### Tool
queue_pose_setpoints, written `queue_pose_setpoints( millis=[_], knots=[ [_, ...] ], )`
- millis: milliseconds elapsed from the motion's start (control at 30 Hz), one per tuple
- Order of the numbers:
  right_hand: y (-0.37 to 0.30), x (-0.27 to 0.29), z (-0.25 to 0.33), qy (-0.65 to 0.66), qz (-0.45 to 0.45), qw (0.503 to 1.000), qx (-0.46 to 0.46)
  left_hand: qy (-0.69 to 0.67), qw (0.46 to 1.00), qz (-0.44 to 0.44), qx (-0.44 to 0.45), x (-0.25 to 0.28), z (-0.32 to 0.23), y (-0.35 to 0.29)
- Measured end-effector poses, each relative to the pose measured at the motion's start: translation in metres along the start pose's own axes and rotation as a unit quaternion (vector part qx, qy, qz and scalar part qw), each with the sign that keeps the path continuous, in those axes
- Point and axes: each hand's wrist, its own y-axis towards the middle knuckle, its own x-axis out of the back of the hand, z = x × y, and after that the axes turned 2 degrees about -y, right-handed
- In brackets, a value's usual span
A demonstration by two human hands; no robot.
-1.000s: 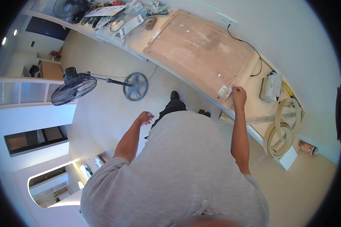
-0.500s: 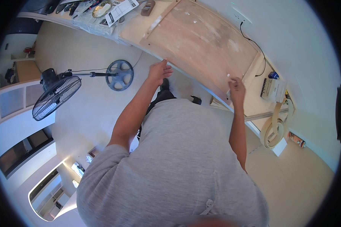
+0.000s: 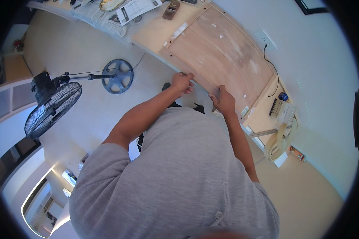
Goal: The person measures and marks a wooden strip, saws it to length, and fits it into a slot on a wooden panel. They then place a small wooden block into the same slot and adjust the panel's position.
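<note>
A framed wooden panel (image 3: 223, 44), dusty with white smears, lies on the worktop along the wall. At its near edge, my left hand (image 3: 182, 84) has its fingers curled, the index finger and thumb at the rim. To the right, my right hand (image 3: 224, 100) grips the same edge, its fingers over the top and its thumb toward the front. The undersides of both hands are hidden. A small pale piece (image 3: 245, 111) sits near the panel's right corner.
Left of the panel are a wooden hand plane (image 3: 171, 10) and a printed sheet (image 3: 137, 9). On the right are a small box (image 3: 287, 112), a coiled edging strip (image 3: 276, 148) and a black cable (image 3: 273, 71). A standing fan (image 3: 54, 107) lies left in view; a tube (image 3: 297, 153) is on the floor.
My hands have come closer together along the panel's near edge. My right hand has moved left from the panel's right corner and now grips the edge. The view has shifted slightly.
</note>
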Motion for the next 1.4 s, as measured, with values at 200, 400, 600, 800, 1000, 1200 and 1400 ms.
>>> queue_pose_setpoints(
  millis=[200,400,600,800,1000,1200,1400],
  knots=[
    [-0.001,-0.009,0.002,-0.039,-0.042,0.998,0.019,0.050,0.996,0.072,0.008,0.024,-0.008,0.003],
    [0.000,-0.018,0.003,-0.091,-0.034,0.995,0.002,0.120,0.970,-0.072,-0.200,0.105,-0.024,0.016],
    [0.002,-0.011,0.005,-0.079,-0.021,0.997,-0.006,0.199,0.848,-0.236,-0.431,0.119,-0.052,0.040],
    [0.000,-0.012,0.006,-0.065,-0.031,0.997,-0.013,0.237,0.843,-0.270,-0.401,0.105,-0.060,0.043],
    [-0.002,-0.018,0.006,-0.049,-0.086,0.995,0.002,0.248,0.858,-0.244,-0.377,0.112,-0.064,0.048],
    [-0.002,-0.019,0.004,-0.059,-0.079,0.995,-0.003,0.250,0.838,-0.261,-0.410,0.112,-0.054,0.055],
    [-0.002,-0.006,0.000,-0.104,-0.054,0.992,0.051,-0.096,0.963,-0.133,-0.215,0.103,-0.058,0.036]
  ],
)
